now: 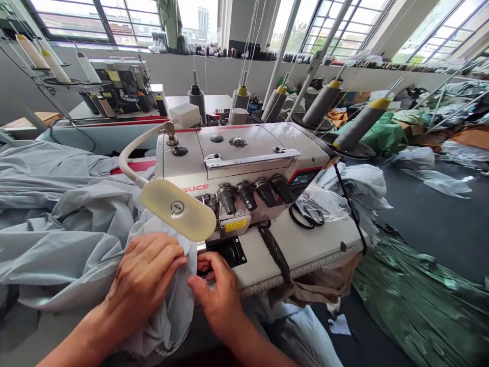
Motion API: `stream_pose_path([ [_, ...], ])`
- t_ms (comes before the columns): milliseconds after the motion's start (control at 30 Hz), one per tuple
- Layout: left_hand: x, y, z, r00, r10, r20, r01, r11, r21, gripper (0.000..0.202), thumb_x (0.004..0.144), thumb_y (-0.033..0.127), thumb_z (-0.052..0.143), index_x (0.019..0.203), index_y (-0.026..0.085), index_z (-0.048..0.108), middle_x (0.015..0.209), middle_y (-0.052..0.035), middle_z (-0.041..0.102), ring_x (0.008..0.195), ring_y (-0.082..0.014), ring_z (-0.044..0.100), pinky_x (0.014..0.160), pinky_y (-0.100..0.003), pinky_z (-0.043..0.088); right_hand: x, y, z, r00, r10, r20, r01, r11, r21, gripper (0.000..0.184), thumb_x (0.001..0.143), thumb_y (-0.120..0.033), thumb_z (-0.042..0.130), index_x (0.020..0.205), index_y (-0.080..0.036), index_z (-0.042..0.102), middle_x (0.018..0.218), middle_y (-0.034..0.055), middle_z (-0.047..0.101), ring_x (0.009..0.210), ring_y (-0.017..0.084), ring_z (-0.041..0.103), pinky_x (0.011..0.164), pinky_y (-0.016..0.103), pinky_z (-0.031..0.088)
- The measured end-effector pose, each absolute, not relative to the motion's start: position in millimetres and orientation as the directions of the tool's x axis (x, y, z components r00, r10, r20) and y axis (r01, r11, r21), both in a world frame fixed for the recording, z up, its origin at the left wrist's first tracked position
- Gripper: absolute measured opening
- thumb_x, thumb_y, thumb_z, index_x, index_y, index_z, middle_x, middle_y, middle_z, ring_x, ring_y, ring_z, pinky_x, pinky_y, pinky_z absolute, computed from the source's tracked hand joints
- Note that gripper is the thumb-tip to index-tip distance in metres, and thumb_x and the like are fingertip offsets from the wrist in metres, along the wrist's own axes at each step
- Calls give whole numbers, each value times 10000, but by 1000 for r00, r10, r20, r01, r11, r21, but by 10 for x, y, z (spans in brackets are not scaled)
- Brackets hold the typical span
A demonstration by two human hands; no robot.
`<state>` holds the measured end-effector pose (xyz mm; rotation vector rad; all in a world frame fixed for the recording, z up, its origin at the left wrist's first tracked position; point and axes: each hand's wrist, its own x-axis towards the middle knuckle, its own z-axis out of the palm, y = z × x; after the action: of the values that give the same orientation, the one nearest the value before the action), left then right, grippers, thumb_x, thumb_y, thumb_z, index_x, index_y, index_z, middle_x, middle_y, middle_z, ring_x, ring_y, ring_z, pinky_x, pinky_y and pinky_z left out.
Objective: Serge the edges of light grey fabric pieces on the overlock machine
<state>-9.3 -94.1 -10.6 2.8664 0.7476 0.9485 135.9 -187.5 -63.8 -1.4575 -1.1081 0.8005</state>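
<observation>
Light grey fabric [76,229] lies in heaped folds along the left and runs up to the front of a white overlock sewing machine [244,148]. My left hand [147,270] is closed over the bunched fabric, just below the machine's pale yellowish oval lamp [178,209]. At the fabric's right edge is my right hand [219,290], its thumb against the cloth and its fingers curled beside the black plate [229,252]. The right fingertips are partly hidden. The lamp covers the needle and presser foot area.
Grey thread cones [321,104] stand behind the machine. A measuring tape strip [298,267] runs along the table's front edge. Black-handled scissors [301,218] lie by clear plastic at right. Green fabric [424,295] is piled lower right. Another sewing machine [122,81] stands behind on the left.
</observation>
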Motion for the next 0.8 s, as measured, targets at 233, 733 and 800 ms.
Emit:
stream_pose_path([
  [233, -233, -932, -93, 749, 416, 516, 476, -879, 18, 178, 927, 262, 503, 1052, 157, 576, 993, -85, 625, 979, -250, 542, 851, -382, 359, 1261, -1752, -620, 297, 953, -61, -64, -43, -997, 280, 861, -326, 531, 636, -160, 549, 590, -44, 398, 586, 105, 362, 544, 218, 294],
  [733, -190, -973, -65, 798, 311, 517, 362, -932, 3, 159, 920, 110, 459, 990, 157, 594, 889, -59, 639, 896, -210, 559, 838, -370, 367, 1261, -1766, -601, 289, 948, -134, -237, -65, -969, 161, 822, -303, 556, 786, -153, 601, 672, -25, 517, 590, 108, 414, 547, 213, 355],
  [800, -203, -934, -68, 828, 271, 491, 310, -951, 1, 175, 924, 112, 441, 1011, 154, 587, 1032, -84, 647, 1031, -234, 553, 904, -382, 375, 1272, -1760, -592, 275, 953, -130, -252, -59, -966, 157, 822, -302, 550, 788, -156, 596, 674, -26, 522, 587, 108, 421, 540, 212, 358],
])
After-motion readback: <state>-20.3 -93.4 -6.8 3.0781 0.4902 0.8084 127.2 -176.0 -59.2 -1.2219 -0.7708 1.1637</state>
